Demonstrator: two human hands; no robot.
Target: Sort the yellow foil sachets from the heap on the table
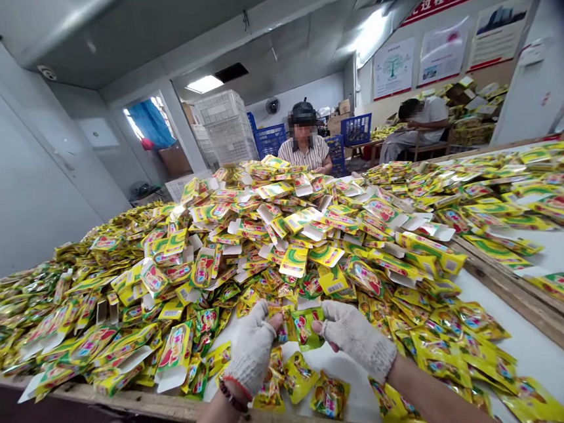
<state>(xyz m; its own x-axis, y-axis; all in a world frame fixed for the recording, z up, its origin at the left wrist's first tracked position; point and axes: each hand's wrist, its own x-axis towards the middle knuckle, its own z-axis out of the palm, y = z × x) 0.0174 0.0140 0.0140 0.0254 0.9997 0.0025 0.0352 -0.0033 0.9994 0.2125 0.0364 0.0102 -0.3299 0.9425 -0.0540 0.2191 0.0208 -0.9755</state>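
Observation:
My left hand (253, 351), in a white fingerless-tip glove with a dark beaded bracelet at the wrist, is closed with its thumb against a small yellow-orange candy packet (286, 324). Facing it, my right hand (357, 336), gloved the same way, pinches the edge of a green candy packet (308, 329) between thumb and fingers. Both packets hang side by side above the white tabletop (342, 364). Below them lie loose packets, among them a yellow one (297, 376) and a darker one (330, 396). Just beyond my hands rises a heap of yellow cartons (293, 261), many with open flaps.
More sealed packets (439, 349) spread to the right and a mound of them (5, 315) to the left. A wooden rail (531, 301) divides the table on the right. Across the heap sits a person (304, 145); another person (425, 120) bends over farther back. White crates (227, 124) stand behind.

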